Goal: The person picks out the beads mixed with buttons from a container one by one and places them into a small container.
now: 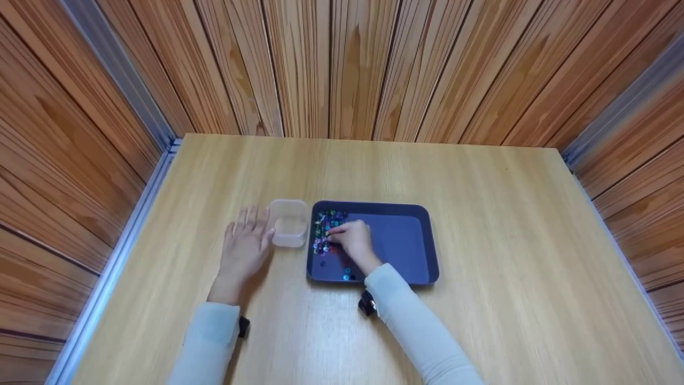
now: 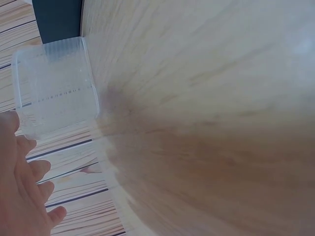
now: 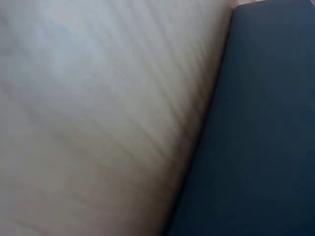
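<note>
My left hand (image 1: 246, 243) lies beside a clear plastic container (image 1: 289, 240), fingers straight and spread, thumb right at its near left side. In the left wrist view the container (image 2: 56, 88) stands just past the fingers (image 2: 42, 169). Over the dark blue tray (image 1: 403, 243), my right hand (image 1: 352, 238) reaches down with bent fingers, tips together at the small shiny coloured beads (image 1: 322, 245) along the tray's left side. I cannot tell whether a bead is between those fingertips. Only the tray's outer wall (image 3: 256, 128) and tabletop show in the right wrist view.
Both stand on a light wooden table (image 1: 507, 240), the container close against the tray's left side. A few loose beads (image 1: 347, 275) lie near the tray's front edge. Wood-panelled walls (image 1: 352, 69) with metal corner rails (image 1: 123, 69) enclose the table's back and sides.
</note>
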`<state>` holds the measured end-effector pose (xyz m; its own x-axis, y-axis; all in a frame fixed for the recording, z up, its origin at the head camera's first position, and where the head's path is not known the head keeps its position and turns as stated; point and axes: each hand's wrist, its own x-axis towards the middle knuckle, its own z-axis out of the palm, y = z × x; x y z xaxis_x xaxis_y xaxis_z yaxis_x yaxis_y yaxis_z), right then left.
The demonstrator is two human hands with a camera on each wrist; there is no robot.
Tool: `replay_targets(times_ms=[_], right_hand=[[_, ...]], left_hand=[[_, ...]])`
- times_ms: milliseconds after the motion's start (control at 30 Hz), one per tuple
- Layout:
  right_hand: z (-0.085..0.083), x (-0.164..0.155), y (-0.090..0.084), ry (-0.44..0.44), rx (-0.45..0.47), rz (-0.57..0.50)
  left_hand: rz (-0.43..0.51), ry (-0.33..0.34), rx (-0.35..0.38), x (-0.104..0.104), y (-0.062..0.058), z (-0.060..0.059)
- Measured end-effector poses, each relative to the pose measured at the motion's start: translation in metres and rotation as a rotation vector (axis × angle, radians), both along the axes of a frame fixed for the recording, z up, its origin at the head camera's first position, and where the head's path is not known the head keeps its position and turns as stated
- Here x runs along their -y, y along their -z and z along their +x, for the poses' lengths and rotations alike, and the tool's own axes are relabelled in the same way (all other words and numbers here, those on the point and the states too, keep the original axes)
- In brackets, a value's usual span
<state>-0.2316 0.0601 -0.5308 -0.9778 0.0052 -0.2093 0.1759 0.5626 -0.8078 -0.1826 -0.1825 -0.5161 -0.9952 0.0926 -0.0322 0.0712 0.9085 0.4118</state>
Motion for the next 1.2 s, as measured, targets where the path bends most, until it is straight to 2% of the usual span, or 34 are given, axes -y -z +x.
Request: replay_targets(times_ms=[167, 233, 533, 667, 833, 1033, 1200], right_hand=[[-0.002, -0.006, -0.001, 0.129, 0.195, -0.470], [-0.002, -0.008, -0.004, 0.178, 0.269, -0.619], [-0.006, -0.005, -0.018, 0.247, 0.433, -0.934], [-0.008, -0.001, -0.024, 0.266, 0.475, -1.007], [-0.011, 0.005, -0.033, 0.254, 0.492, -1.023], [-0.014, 0.017, -0.050, 0.203, 0.437, -0.986], [-0.013, 0.028, -0.062, 0.134, 0.348, -0.896]], left_hand=[[-0.010, 0.010, -0.027, 0.000, 0.001, 0.000], [-0.011, 0.012, -0.034, 0.000, 0.001, -0.001], [-0.026, 0.011, -0.029, -0.001, 0.000, -0.001], [-0.034, 0.007, -0.028, -0.001, 0.000, -0.001], [-0.031, 0.009, -0.022, -0.001, 0.000, 0.000], [-0.021, 0.012, -0.028, -0.002, 0.000, 0.000], [-0.028, 0.002, -0.038, -0.002, 0.000, 0.000]])
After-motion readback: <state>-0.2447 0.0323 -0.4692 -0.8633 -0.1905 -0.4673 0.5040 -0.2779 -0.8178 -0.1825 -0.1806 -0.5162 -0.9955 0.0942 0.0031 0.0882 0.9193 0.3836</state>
